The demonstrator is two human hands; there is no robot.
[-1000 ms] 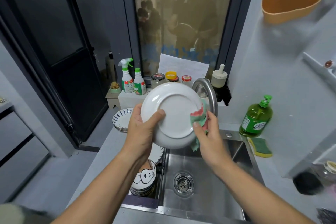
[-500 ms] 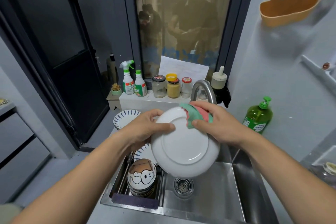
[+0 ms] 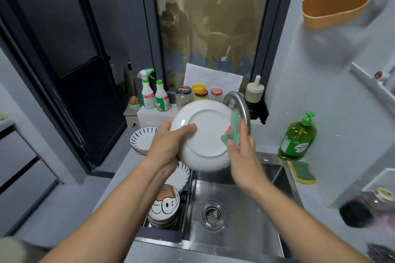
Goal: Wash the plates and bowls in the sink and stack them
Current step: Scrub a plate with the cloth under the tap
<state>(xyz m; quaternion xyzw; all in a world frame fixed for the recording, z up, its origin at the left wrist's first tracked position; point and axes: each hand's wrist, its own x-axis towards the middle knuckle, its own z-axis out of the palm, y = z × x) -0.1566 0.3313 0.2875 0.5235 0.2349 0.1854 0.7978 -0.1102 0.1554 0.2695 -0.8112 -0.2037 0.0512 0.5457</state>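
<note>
My left hand (image 3: 171, 145) grips a white plate (image 3: 205, 132) by its left rim, holding it tilted above the steel sink (image 3: 241, 205) with its underside toward me. My right hand (image 3: 243, 156) holds a green and pink cloth (image 3: 232, 132) against the plate's right edge. In the sink's left rack sit a stack of bowls (image 3: 164, 209), the top one with a cartoon face, and a blue-striped plate (image 3: 180, 175) behind it. A stack of blue-striped plates (image 3: 142, 139) rests on the counter to the left.
The curved tap (image 3: 239, 102) stands just behind the plate. Spray bottles (image 3: 152, 96) and jars (image 3: 192, 94) line the ledge behind. A green soap bottle (image 3: 298, 136) and a sponge (image 3: 302, 172) sit right of the sink. The drain (image 3: 212, 214) lies open below.
The plate has come up and tilted back toward the tap. My right hand with the cloth has slid from the plate's top edge down to its right side.
</note>
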